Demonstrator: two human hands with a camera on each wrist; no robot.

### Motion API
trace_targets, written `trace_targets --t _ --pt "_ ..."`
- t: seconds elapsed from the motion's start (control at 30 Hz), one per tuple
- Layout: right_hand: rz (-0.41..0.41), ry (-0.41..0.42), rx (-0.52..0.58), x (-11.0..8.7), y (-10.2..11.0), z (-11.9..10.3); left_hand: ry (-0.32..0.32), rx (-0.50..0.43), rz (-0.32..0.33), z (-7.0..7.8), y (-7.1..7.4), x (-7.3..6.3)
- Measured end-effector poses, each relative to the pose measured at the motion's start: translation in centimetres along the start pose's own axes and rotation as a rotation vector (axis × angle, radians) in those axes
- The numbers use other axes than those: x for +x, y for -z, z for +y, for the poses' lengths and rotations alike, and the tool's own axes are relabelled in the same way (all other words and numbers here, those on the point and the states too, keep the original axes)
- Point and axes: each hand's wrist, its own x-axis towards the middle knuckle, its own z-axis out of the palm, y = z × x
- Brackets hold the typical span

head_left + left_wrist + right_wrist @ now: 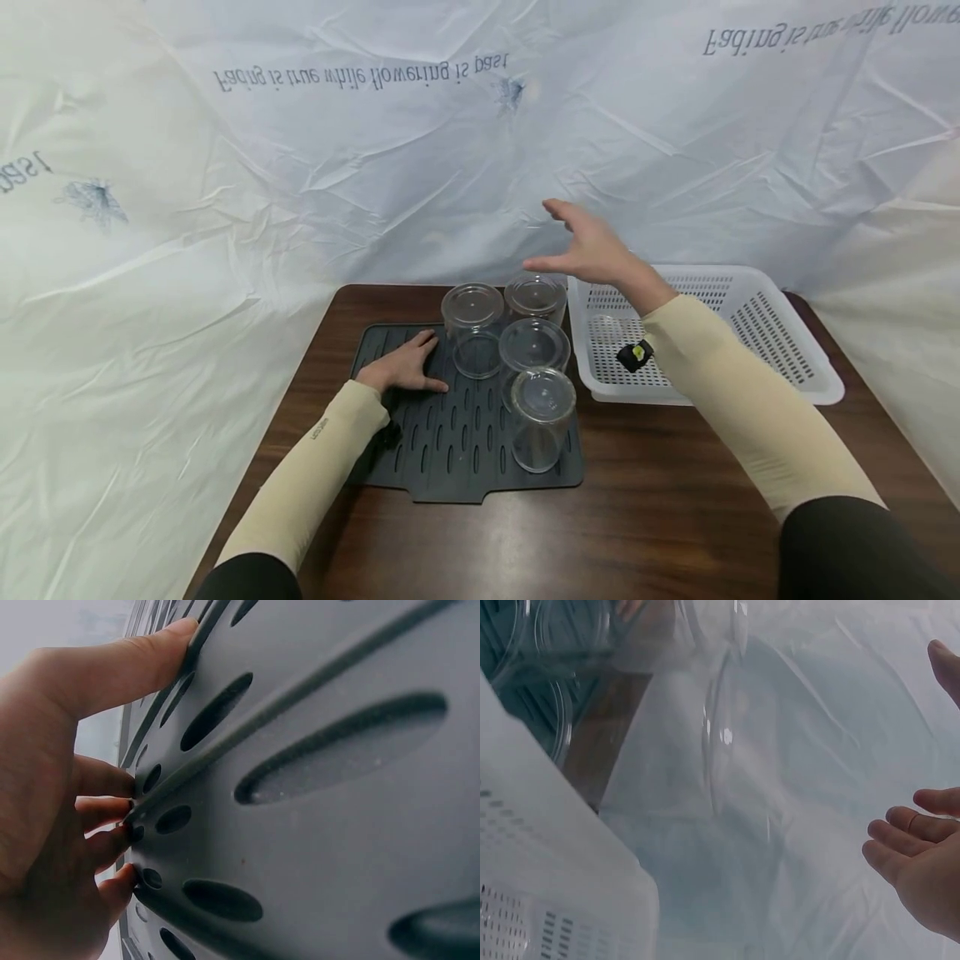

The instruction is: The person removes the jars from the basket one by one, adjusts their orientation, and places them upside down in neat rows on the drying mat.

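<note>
My left hand [405, 367] rests on the left part of a dark grey slotted drying mat [450, 454], fingers spread. In the left wrist view, the thumb and fingertips of that hand [37, 787] touch the ribbed mat [322, 847]. Several clear glass cups stand along the mat's right side, among them a back-left cup [472, 325] and a front cup [542, 425]. My right hand [592, 250] is raised above the back cup [536, 296] with thumb and fingers apart. Nothing is in that hand [930, 870] in the right wrist view.
A white perforated basket [821, 387] stands right of the cups, under my right forearm. A faint clear item lies inside it, too unclear to name. White printed sheeting [375, 167] hangs behind the dark wooden table [637, 517].
</note>
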Motion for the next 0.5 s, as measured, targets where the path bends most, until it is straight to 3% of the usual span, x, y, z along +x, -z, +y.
trace_targets --t 0.3,0.5 --pt "0.098 -0.077 0.081 -1.9 2.1 1.7 -0.006 0.002 -0.003 0.1 0.0 -0.1" --pt "0.151 -0.099 0.073 -2.9 2.8 2.3 -0.009 -0.005 0.000 0.0 0.0 -0.1"
